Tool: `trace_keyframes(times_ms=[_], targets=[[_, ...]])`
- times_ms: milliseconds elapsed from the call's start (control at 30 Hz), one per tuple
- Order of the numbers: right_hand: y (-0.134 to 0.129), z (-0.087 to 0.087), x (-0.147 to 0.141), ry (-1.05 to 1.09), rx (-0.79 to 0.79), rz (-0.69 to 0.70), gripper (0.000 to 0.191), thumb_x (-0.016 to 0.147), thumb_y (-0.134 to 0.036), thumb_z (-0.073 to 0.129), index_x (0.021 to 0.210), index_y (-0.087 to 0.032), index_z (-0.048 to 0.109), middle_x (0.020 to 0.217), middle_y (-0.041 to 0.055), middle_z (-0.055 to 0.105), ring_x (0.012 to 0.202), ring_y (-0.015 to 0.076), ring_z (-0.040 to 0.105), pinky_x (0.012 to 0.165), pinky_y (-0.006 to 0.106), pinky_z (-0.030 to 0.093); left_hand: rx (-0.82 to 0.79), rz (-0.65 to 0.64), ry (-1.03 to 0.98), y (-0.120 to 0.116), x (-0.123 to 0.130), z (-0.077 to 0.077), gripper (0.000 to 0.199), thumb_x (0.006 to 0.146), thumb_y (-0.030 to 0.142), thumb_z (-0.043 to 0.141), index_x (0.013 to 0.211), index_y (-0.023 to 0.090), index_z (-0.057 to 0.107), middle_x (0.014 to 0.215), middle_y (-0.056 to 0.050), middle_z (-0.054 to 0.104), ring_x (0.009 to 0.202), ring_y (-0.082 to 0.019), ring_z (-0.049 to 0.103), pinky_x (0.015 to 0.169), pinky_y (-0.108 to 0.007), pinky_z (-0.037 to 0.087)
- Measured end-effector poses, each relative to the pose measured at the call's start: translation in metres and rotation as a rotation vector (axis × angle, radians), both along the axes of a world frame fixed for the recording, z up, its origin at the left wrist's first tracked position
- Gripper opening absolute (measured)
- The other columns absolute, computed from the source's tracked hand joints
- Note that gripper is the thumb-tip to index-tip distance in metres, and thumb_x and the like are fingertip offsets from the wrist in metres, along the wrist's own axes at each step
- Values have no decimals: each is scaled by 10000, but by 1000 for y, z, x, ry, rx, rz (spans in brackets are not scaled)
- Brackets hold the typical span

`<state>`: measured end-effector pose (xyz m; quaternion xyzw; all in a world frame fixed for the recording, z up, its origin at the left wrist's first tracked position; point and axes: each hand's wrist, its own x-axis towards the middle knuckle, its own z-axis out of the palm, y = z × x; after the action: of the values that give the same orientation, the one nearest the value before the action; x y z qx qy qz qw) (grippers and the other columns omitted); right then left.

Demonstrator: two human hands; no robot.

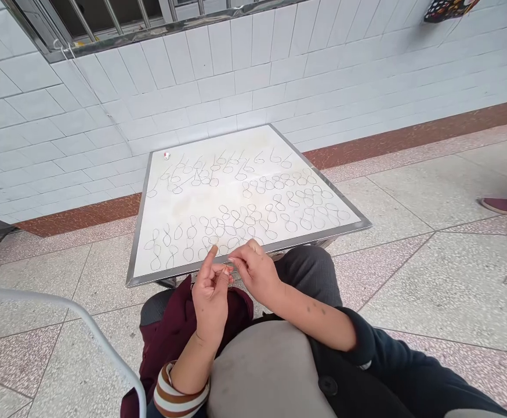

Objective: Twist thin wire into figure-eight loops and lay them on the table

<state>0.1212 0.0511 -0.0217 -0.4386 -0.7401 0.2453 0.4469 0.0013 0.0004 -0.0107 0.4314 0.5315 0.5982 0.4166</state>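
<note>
Both hands meet at the near table edge, pinching 1 small thin wire piece [228, 268] betw. fingertips. Left hand [211, 296] upright, index finger raised, thumb pressed to the wire; right hand [257, 271] palm down, fingers pressed together on it. Dozens of wire loops [236, 217] lie in rows on the white metal-rimmed table [140, 255], too many to count. 1 tiny white-red bit [166, 155] at far corner. Tiled wall, speckled floor.

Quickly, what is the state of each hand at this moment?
Left hand: fingers pinched on a small thin piece, too small to identify, index finger raised.
Right hand: fingertips pinched on the same small piece, above the table edge.
</note>
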Motion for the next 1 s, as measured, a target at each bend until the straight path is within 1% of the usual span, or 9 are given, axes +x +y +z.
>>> trace_keyframes(times_ms=[133, 267, 400, 567, 700, 767, 833, 933, 1000], targets=[[1, -3, -8, 221, -107, 40, 98, 937, -264, 503, 901, -207, 575, 828, 30, 546, 729, 155, 547, 607, 282, 466, -4, 17, -41, 2, -2, 0, 514, 875, 267, 634, 1374, 249, 511, 772, 36, 602, 697, -94, 556, 766, -239, 471], [0, 3, -6, 568, -399, 214, 170, 910, -352, 557, 1027, -235, 519, 846, -10, 537, 556, 88, 478, 452, 219, 427, 0, 59, -111, 1, -5, 3, 516, 859, 273, 650, 1358, 230, 525, 817, 23, 623, 692, -90, 560, 750, -236, 476], [-3, 4, -5, 746, -533, 366, 268, 818, -349, 694, 1001, -241, 531, 826, -20, 587, 680, 111, 583, 553, 233, 510, 23, 77, -177, 1, -6, 4, 549, 841, 269, 672, 1365, 213, 519, 813, 17, 629, 706, -93, 565, 763, -244, 483], [-5, -3, -4, 740, -530, 437, 203, 867, -330, 646, 1029, -246, 556, 845, -6, 685, 787, 143, 671, 717, 309, 541, 10, 86, -350, 3, -6, 2, 559, 787, 243, 724, 1319, 198, 557, 765, 25, 633, 681, -89, 568, 751, -251, 494], [-7, -8, -1, 525, -362, 330, 175, 869, -283, 651, 1032, -251, 597, 880, 5, 733, 849, 166, 691, 833, 361, 510, -36, 83, -438, 4, -7, 3, 533, 744, 228, 759, 1253, 181, 607, 732, 27, 630, 663, -82, 559, 739, -247, 491], [-7, -9, -1, 478, -327, 296, 171, 867, -282, 655, 1029, -250, 607, 901, 12, 744, 879, 174, 691, 864, 374, 495, -48, 77, -455, 4, -8, 3, 518, 745, 229, 759, 1240, 178, 615, 733, 22, 630, 668, -85, 559, 734, -247, 488], [-6, -8, -2, 568, -412, 323, 202, 842, -300, 688, 1018, -247, 604, 867, 4, 742, 844, 167, 689, 844, 364, 503, -43, 69, -448, 4, -8, 3, 513, 753, 233, 754, 1243, 181, 612, 739, 21, 628, 672, -86, 554, 732, -246, 484], [-3, -3, 0, 772, -675, 438, 260, 781, -336, 755, 973, -229, 615, 825, -11, 722, 772, 134, 673, 764, 301, 513, -12, 52, -405, 2, -8, 3, 516, 777, 244, 735, 1271, 194, 594, 747, 24, 617, 680, -88, 544, 738, -246, 477], [0, 0, 4, 841, -833, 508, 256, 779, -368, 757, 947, -209, 649, 864, 4, 715, 799, 121, 667, 740, 264, 506, 8, 33, -357, 1, -8, 3, 509, 802, 250, 713, 1291, 205, 580, 758, 24, 610, 697, -94, 544, 748, -248, 471]])
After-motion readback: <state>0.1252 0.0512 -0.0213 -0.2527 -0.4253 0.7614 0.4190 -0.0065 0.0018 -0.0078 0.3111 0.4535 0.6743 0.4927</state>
